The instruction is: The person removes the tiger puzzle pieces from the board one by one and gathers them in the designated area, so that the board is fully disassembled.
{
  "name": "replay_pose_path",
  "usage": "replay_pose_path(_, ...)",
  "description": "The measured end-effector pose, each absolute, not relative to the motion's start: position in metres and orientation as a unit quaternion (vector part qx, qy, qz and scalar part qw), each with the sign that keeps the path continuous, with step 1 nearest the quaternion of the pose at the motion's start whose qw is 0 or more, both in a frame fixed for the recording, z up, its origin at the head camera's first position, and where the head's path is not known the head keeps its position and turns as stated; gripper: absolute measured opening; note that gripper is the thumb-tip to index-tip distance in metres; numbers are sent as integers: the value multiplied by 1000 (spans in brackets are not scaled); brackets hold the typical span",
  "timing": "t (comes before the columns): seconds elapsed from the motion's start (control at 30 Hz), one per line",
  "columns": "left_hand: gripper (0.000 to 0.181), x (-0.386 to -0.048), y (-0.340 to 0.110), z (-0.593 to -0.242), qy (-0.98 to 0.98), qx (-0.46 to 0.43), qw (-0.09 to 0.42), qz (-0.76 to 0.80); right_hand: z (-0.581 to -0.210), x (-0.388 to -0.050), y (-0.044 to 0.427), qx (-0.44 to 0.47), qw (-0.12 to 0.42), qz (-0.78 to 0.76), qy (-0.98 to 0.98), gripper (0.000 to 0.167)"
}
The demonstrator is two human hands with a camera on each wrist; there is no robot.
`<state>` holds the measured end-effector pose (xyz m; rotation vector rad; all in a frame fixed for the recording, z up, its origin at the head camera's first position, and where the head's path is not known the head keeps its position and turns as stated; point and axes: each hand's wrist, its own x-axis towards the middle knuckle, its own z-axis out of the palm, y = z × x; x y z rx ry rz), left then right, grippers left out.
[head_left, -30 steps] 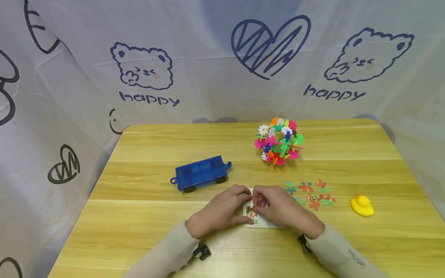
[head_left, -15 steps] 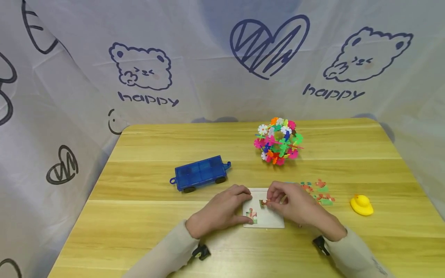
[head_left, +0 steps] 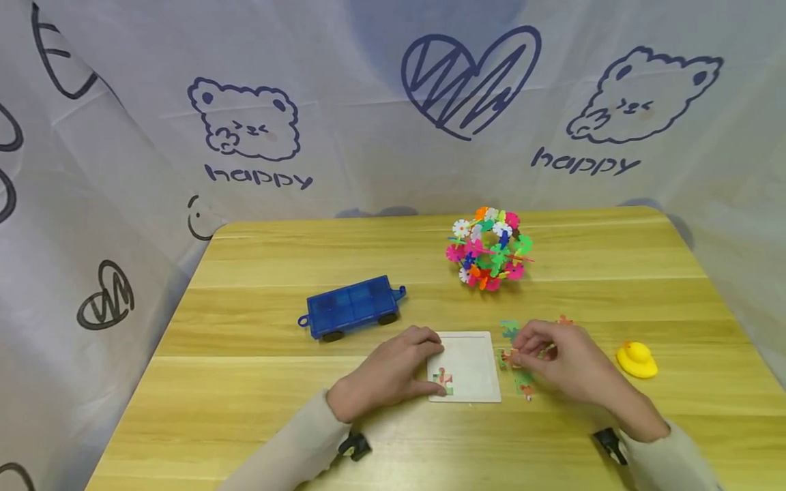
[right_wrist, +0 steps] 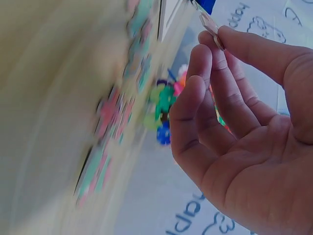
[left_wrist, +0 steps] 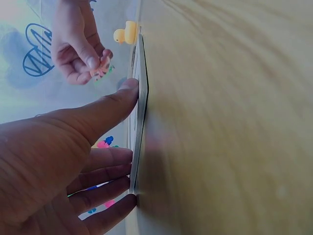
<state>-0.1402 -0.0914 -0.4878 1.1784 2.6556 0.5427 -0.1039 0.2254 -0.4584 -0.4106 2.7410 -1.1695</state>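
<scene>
A white puzzle board (head_left: 469, 368) lies flat on the table, with one printed puzzle piece (head_left: 443, 382) in its lower left corner. My left hand (head_left: 396, 372) rests at the board's left side, thumb on its face and the other fingers spread along its edge in the left wrist view. To the right of the board, my right hand (head_left: 568, 354) pinches an orange and green jigsaw piece (left_wrist: 101, 69) between thumb and fingertips, raised above the table. Loose jigsaw pieces (head_left: 524, 385) lie beneath and around that hand, which hides some of them.
A blue toy wagon (head_left: 353, 308) stands behind the left hand. Behind the board is a ball of colourful flower-shaped discs (head_left: 490, 249). A yellow rubber duck (head_left: 636, 359) sits right of the right hand. A drawn-on cloth (head_left: 362, 136) hangs behind the table (head_left: 264, 259).
My right hand has lifted a jigsaw piece off the board's left part and carried it rightward over the loose pieces. My left hand has stayed on the board.
</scene>
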Motion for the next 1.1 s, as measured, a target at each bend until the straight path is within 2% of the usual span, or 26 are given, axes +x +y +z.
replay_pose_path(0.13, 68, -140, -91, -489, 894, 397, 92, 186, -461, -99, 238, -123, 54, -378, 916, 10)
replay_pose_path(0.43, 69, -139, -91, -488, 895, 395, 96, 185, -465, -85, 258, -80, 69, -359, 927, 9)
replay_pose_path(0.93, 66, -139, -91, -486, 892, 399, 89, 194, -477, -73, 278, -86, 75, -359, 926, 9)
replay_pose_path(1.1, 66, -139, -91, -486, 894, 395, 91, 188, -481, -73, 278, -87, 59, -342, 934, 11)
